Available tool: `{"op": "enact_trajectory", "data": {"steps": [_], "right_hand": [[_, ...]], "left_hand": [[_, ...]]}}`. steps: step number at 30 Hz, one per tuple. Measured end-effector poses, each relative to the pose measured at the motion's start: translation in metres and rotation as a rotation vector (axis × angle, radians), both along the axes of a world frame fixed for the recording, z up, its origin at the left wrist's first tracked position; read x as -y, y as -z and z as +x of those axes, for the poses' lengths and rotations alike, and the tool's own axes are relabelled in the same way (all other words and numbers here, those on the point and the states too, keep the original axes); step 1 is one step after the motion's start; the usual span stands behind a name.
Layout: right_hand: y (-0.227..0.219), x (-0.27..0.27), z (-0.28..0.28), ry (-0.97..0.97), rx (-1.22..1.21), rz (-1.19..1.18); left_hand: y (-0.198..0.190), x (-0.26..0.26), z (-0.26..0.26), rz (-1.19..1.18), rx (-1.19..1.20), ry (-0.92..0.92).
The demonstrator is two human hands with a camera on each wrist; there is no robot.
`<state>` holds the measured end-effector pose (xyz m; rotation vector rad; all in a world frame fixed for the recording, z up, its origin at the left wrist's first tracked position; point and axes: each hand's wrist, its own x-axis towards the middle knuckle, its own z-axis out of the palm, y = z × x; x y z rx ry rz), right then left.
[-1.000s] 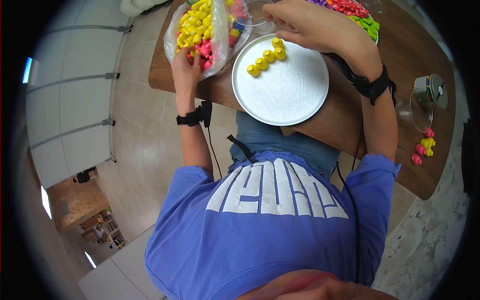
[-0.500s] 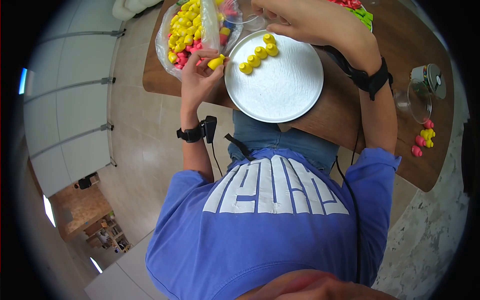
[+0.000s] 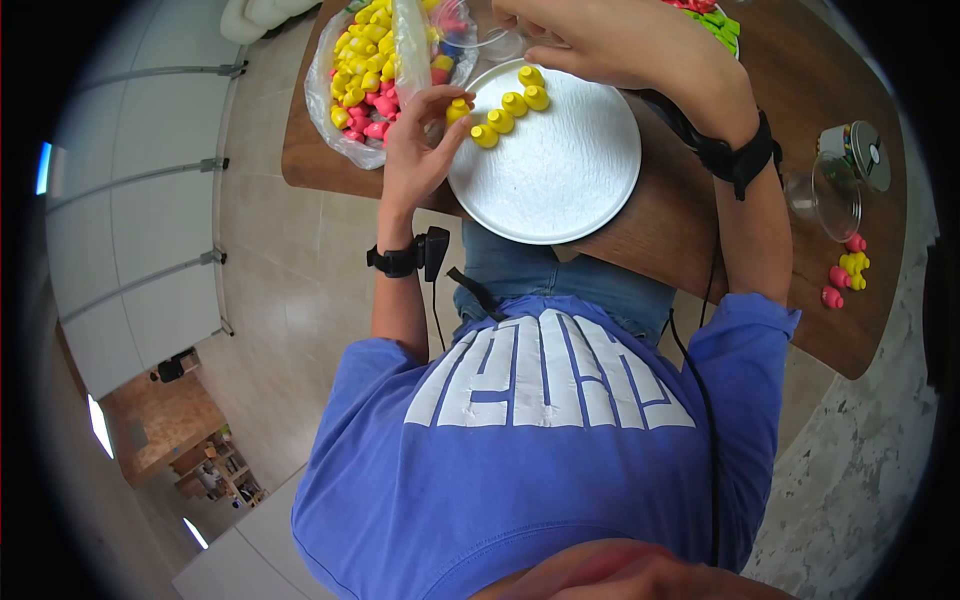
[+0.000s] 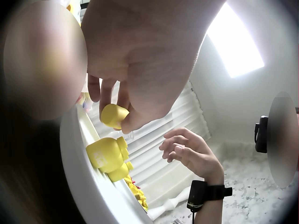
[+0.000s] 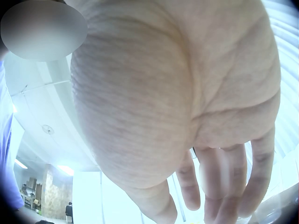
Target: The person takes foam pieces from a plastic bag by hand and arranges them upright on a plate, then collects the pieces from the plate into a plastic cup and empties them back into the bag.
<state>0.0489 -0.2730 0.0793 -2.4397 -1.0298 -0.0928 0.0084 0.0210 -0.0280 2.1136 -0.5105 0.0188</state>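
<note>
My left hand point(image 3: 412, 150) pinches a small yellow bottle-shaped piece point(image 3: 457, 110) between thumb and fingers, at the left rim of a round white plate point(image 3: 550, 190). In the left wrist view the held piece point(image 4: 113, 115) is close above other yellow pieces point(image 4: 106, 154) standing on the plate. Several of these line up in a slanting row point(image 3: 514, 104) near the plate's far left edge. My right hand point(image 3: 600, 40) hovers over the far side of the plate. Its fingers point(image 4: 175, 140) are loosely bent with nothing between them in the left wrist view.
A clear plastic bag point(image 3: 412, 50) of yellow and pink pieces stands left of the plate. Clear containers point(image 3: 505, 45) lie behind it. At the far right are green pieces point(image 3: 718, 30), a tin point(image 3: 868, 158), a clear tub point(image 3: 838, 195) and loose pink and yellow pieces point(image 3: 853, 262).
My left hand has come out of the bag with a yellow piece and moved right to the plate's left rim. My right hand stays over the plate's far side.
</note>
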Motion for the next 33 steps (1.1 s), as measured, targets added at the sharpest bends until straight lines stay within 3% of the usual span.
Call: {"op": "enact_trajectory", "data": {"steps": [4, 14, 17, 19, 20, 22, 23, 25, 33], "right_hand": [[0.002, 0.0, -0.001, 0.005, 0.009, 0.026], [0.004, 0.002, -0.001, -0.031, 0.101, 0.046], [0.002, 0.0, 0.0, -0.019, 0.071, 0.037], [0.0, -0.001, 0.001, -0.022, 0.017, 0.021], [0.001, 0.0, 0.001, -0.024, 0.019, 0.022], [0.001, 0.001, -0.003, -0.025, 0.055, 0.054], [0.001, 0.001, -0.005, -0.023, 0.06, 0.054], [-0.002, 0.001, -0.008, 0.002, 0.038, 0.045], [-0.008, 0.004, -0.012, -0.001, 0.046, 0.056]], "left_hand": [[0.007, 0.002, -0.001, -0.237, -0.148, 0.035], [-0.002, -0.005, -0.003, -0.25, -0.107, 0.082], [-0.011, -0.023, -0.001, -0.314, -0.045, 0.014], [-0.013, -0.044, 0.007, -0.307, 0.068, -0.215], [-0.014, -0.052, 0.011, -0.306, 0.071, -0.216], [-0.018, -0.067, 0.021, 0.196, 0.332, -0.539], [-0.014, -0.078, 0.027, 0.194, 0.336, -0.538], [0.001, -0.102, 0.04, 0.496, 0.432, -0.496], [0.014, -0.103, 0.052, 0.653, 0.314, -0.48]]}}
